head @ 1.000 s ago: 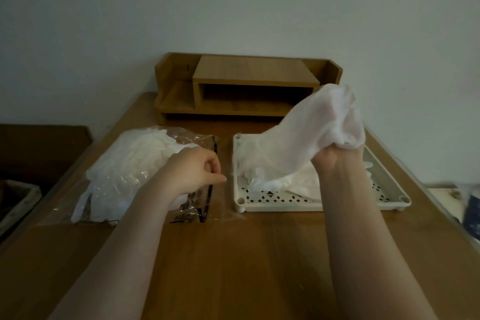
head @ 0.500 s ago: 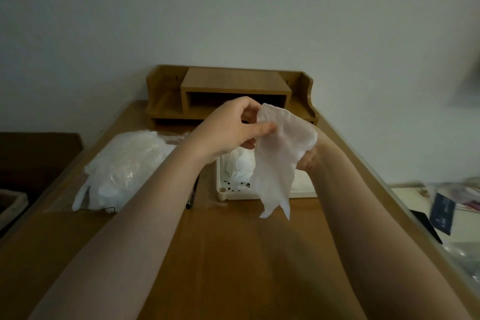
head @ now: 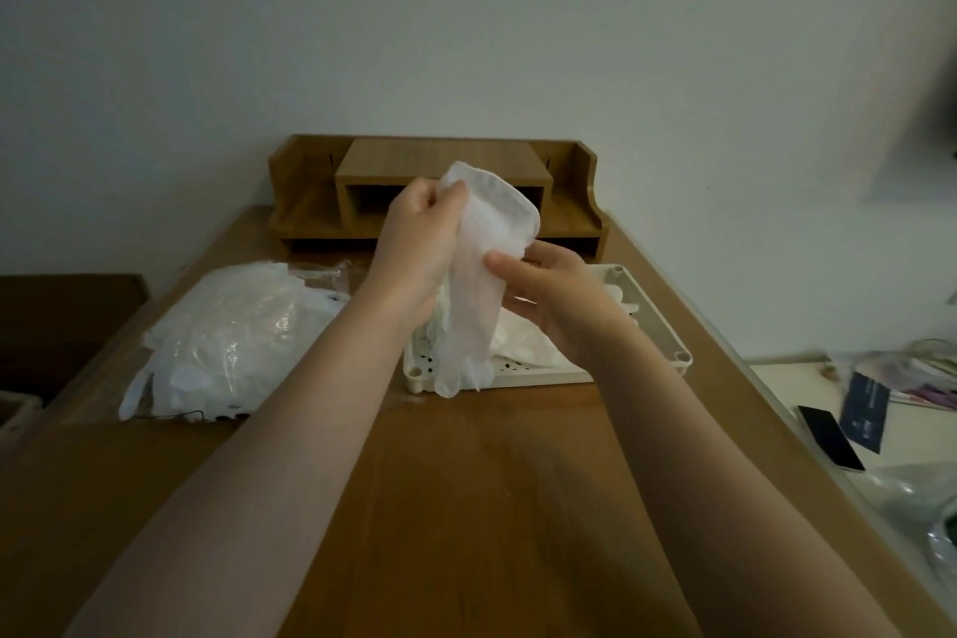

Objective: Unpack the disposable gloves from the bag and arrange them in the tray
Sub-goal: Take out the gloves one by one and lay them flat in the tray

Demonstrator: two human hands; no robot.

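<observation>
A white disposable glove (head: 479,275) hangs upright above the table, cuff up and fingers down. My left hand (head: 414,244) pinches its cuff near the top. My right hand (head: 549,295) grips its middle from the right, thumb across the front. Behind and below it stands the white perforated tray (head: 657,326), with several gloves lying crumpled inside. The clear plastic bag (head: 228,342), full of white gloves, lies on the table to the left of the tray.
A wooden desk organiser (head: 440,187) stands against the wall at the table's far end. To the right, off the table, a lower surface holds a phone (head: 831,436), a dark card and plastic wrapping. A dark box sits at the left.
The glove now hangs straighter and longer. My left hand has slid to the cuff at the top, and my right hand has come round to grip the glove's middle.
</observation>
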